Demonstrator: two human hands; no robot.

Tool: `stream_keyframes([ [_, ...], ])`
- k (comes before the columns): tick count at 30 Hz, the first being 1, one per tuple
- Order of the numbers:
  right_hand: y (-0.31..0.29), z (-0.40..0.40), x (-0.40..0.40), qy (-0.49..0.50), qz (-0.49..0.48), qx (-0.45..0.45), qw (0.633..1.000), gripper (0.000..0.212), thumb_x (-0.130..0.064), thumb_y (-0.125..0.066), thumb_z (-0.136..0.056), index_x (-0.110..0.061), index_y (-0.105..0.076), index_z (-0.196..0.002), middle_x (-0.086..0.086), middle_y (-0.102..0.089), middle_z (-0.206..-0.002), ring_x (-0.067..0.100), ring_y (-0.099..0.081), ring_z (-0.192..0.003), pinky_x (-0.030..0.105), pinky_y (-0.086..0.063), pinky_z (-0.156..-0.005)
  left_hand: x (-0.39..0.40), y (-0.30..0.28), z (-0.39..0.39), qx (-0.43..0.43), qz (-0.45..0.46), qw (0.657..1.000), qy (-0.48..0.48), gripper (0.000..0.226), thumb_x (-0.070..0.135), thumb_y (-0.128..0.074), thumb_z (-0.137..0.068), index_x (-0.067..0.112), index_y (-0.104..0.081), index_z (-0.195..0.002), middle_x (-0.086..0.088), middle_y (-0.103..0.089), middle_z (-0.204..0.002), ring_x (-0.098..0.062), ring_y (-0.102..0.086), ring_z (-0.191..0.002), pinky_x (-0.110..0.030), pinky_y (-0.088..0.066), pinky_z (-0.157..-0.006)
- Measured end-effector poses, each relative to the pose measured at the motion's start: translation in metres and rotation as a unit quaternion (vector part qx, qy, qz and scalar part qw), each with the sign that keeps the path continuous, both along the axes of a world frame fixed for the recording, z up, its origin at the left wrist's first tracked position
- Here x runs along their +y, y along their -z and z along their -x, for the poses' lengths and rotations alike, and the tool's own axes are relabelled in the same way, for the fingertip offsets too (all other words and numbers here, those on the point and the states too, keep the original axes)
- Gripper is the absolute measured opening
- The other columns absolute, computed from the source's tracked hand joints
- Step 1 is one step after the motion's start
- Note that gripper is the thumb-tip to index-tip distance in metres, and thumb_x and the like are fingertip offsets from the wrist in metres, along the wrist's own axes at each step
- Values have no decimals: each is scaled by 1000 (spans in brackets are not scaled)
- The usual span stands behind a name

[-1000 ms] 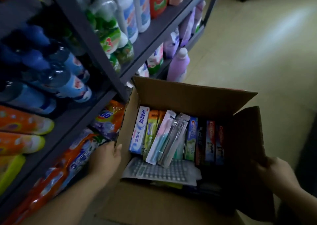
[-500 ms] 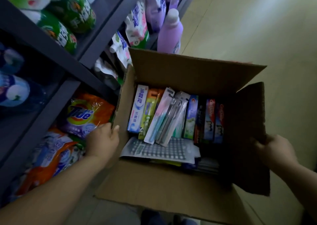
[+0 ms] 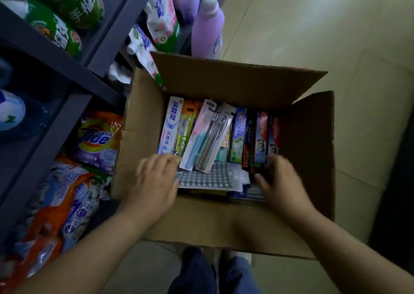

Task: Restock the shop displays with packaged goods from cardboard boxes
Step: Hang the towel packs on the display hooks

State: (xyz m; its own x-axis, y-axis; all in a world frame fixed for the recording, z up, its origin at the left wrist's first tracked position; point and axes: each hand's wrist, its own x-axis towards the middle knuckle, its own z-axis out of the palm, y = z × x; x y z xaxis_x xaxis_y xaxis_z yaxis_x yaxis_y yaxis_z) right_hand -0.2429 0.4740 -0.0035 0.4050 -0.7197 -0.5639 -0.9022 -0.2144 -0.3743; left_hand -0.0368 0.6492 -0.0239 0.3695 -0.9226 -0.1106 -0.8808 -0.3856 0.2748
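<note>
On floor beside shelf (image 3: 74, 118), box (image 3: 201, 222) open at 12 for reach. Left hand (image 3: 154, 181) at 9, right hand (image 3: 282, 181) at 3, both inside among toothpaste (image 3: 170, 125); fingers blurred, grip cannot tell.

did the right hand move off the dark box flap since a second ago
Yes. The right hand left the brown cardboard box's right flap and went inward over the toothpaste cartons.
</note>
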Motion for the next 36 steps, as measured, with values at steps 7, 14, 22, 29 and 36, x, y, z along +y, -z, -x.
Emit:
stream_keyframes([
  [7, 128, 5, 19, 381, -302, 40, 873, 75, -56, -65, -80, -5, -49, -132, 16, -57, -124, 33, -58, -110, 48, -48, -98, -7, 64, 17, 186, -207, 957, -83, 35, 23, -51, -94, 16, -49, -128, -3, -47, -133, -23, -38, -131, -33, -38, -100],
  [14, 170, -23, 17, 493, -400, 14, 773, 60, -35, -74, -82, -10, -47, -130, 14, -50, -125, 33, -51, -115, 48, -46, -98, 1, 94, 24, 238, -233, 939, -87, 19, 24, -54, -94, 15, -54, -111, -1, -57, -115, -17, -53, -105, -29, -44, -87],
  [22, 201, -25, 36, 552, -310, -25, 774, 78, -20, -89, -61, -2, -46, -124, 17, -61, -110, 37, -64, -91, 51, -56, -74, 9, 90, 26, 265, -197, 935, -131, 18, 22, -54, -94, 17, -56, -112, 7, -54, -111, -6, -48, -96, -18, -36, -76],
  [29, 88, 13, 18, 532, -208, -50, 819, 60, -13, -86, -65, -5, -56, -116, 16, -66, -103, 36, -66, -88, 50, -55, -83, 12, 47, 28, 313, -176, 913, -195, 14, 15, -54, -93, 13, -60, -106, 1, -55, -104, -8, -54, -87, 0, -35, -63],
  [36, -64, 34, -35, 381, -158, -170, 895, 34, -8, -76, -77, -26, -52, -92, -1, -61, -87, 18, -61, -76, 33, -50, -59, -3, -18, 32, 351, -153, 896, -223, 8, 14, -56, -93, 20, -55, -98, 3, -57, -99, 0, -51, -82, -3, -36, -64],
])
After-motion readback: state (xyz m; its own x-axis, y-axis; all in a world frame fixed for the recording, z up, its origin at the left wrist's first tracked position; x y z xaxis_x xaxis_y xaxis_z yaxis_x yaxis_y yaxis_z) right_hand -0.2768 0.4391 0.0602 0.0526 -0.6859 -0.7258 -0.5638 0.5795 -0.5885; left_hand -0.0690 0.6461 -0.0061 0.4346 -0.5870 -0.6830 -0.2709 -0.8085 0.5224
